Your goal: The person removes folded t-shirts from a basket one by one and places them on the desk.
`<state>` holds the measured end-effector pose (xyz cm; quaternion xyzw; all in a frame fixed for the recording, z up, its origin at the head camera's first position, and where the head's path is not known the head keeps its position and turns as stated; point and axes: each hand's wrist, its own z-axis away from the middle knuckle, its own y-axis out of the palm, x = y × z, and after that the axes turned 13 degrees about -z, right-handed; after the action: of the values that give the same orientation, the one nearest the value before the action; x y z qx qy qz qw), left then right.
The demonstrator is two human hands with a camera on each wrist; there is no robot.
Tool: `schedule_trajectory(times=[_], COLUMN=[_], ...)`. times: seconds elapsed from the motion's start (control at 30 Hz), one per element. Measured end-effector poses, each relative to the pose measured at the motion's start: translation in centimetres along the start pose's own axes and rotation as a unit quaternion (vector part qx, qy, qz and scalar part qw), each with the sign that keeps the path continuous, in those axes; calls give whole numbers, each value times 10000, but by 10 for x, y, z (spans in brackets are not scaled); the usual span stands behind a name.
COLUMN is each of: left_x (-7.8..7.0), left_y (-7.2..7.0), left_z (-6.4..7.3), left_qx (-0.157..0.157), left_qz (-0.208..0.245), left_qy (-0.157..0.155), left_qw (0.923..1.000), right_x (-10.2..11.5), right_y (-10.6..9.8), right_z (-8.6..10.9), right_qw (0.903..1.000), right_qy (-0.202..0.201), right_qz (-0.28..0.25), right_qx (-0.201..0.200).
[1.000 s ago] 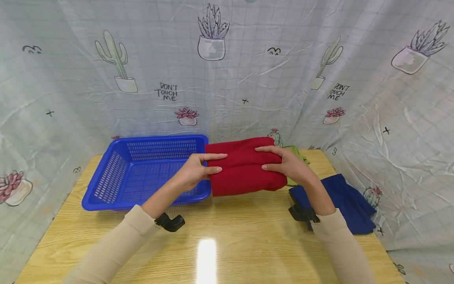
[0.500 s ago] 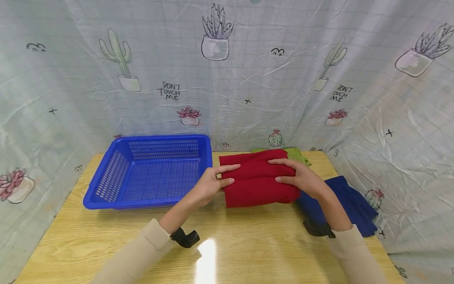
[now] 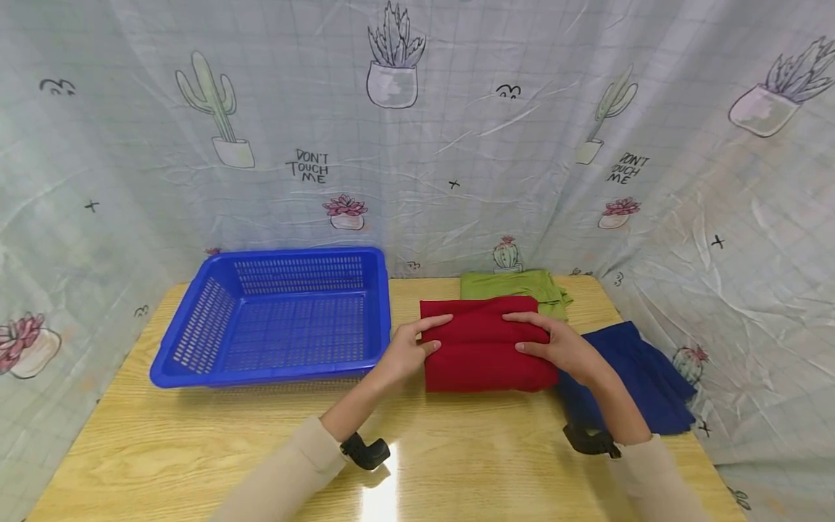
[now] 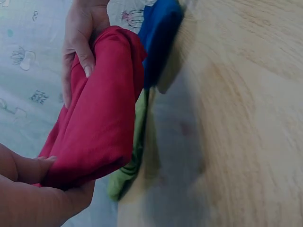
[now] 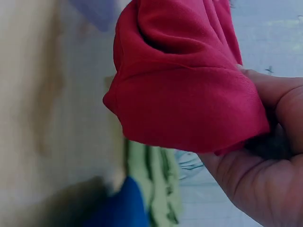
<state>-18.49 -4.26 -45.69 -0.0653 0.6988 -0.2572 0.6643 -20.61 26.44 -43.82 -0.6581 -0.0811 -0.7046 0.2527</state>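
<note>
Between my two hands is a folded red cloth (image 3: 485, 370), a thick bundle with a crease along its length. My left hand (image 3: 409, 351) grips its left end, thumb and a finger on the near face. At the other end my right hand (image 3: 566, 351) pinches it in the same way. In the left wrist view the red cloth (image 4: 102, 113) hangs above the table, its shadow falling on the wood. The right wrist view has the rounded right end of the cloth (image 5: 184, 104) close up; the fingers behind it are partly hidden.
To the left stands a blue plastic basket (image 3: 293, 251) with slotted walls and nothing inside. A green cloth (image 3: 483, 284) lies behind the red one, by the curtain (image 3: 443, 145). Near the right edge of the wooden table (image 3: 163, 449) is a dark blue cloth (image 3: 642, 384).
Both hands have carried the red cloth to the right and nearer to me, away from the basket's right rim. More of the green cloth shows behind it.
</note>
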Motion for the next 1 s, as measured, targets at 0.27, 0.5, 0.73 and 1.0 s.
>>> schedule_trajectory(times=[0.27, 0.5, 0.73, 1.0], left_x=[20, 39, 46, 51], left_y=[16, 26, 26, 27], left_z=[-8, -9, -24, -29], left_qx=[-323, -644, -961, -954], left_qz=[-517, -805, -1169, -1415], left_qy=[-192, -321, -274, -493], left_qw=[9980, 9942, 9881, 9841], right_x=[-31, -46, -49, -51], right_y=[13, 27, 30, 34], right_z=[-4, -11, -23, -28], right_qw=[9997, 9934, 9857, 9842], right_qy=[224, 364, 308, 335], right_qz=[59, 1059, 1527, 1589], right_qx=[-93, -237, -647, -702])
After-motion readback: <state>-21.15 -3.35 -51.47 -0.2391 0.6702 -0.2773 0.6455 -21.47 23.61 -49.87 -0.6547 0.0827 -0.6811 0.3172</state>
